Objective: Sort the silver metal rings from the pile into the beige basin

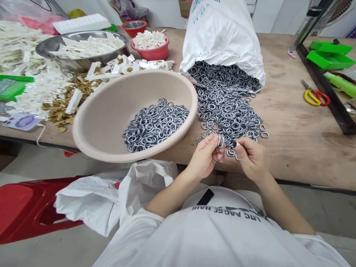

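Observation:
Near the table's front edge, my left hand [206, 155] pinches a couple of grey rings [220, 141] between thumb and fingers. Just to its right, my right hand [252, 157] is closed on a small black-tipped tool [234, 143], its tip close to the rings. Behind both hands lies a pile of loose grey rings [228, 111], spilling from the mouth of a white sack [222, 37]. A large beige basin [97, 111] on the left holds a heap of similar rings [155, 124].
Scissors [317, 97] and green trays [329, 55] are at the right, by a dark metal frame [325, 89]. At the left are a steel bowl [83, 63], white pieces, a phone [22, 121] and red bowls [152, 53]. A red stool [25, 211] stands below the table.

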Tool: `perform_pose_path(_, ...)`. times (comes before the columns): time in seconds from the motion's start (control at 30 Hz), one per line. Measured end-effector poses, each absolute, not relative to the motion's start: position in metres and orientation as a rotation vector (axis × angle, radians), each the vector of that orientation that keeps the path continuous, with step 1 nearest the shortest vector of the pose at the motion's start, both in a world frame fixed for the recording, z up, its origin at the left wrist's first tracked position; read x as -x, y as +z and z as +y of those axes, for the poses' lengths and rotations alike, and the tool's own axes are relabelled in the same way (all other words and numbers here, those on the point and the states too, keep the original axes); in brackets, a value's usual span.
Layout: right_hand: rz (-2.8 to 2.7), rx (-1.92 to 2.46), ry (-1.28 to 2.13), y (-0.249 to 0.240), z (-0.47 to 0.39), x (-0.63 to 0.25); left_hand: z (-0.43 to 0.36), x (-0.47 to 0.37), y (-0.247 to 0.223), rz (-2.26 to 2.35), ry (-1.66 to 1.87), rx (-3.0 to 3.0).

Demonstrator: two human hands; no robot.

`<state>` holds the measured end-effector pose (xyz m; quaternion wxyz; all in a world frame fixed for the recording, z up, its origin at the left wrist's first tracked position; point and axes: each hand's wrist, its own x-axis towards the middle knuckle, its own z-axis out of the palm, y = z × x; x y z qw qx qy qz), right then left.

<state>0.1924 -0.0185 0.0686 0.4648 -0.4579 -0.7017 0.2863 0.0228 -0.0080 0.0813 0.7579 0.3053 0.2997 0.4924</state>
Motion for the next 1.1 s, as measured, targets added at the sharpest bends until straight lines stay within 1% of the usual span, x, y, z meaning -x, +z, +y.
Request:
perform_pose_path(0.1,-1.9,1.099,0.505,0.074,-0.022,-0.191,-0.009,-0.022,0.081,0.647,1.049,-0.653)
perform_pose_path(0.17,-1.94,1.068,0.489,0.076,-0.023,-0.188,-0.01,-0.022,0.079,0.642,1.03,-0.641)
perform_pose_path(0.5,-1.967,1.002,0.622,0.076,-0.021,-0.189,-0.011,-0.019,0.078,0.58,0.96,-0.61)
perform_pose_path(0.57,-1.916,1.095,0.599,0.072,-0.013,-0.193,-0.013,-0.019,0.08,0.541,0.925,-0.635)
perform_pose_path(0.67,-1.694,1.253,0.594,0.066,-0.004,-0.196,-0.016,-0.019,0.08,0.493,0.858,-0.694)
perform_pose_path(0.83,-1.563,1.097,0.82,0.068,-0.012,-0.184,-0.012,-0.024,0.072,0.632,0.981,-0.677)
perform_pose_path(1.1,-1.597,1.067,0.764,0.064,-0.011,-0.178,-0.01,-0.026,0.063,0.71,1.088,-0.669)
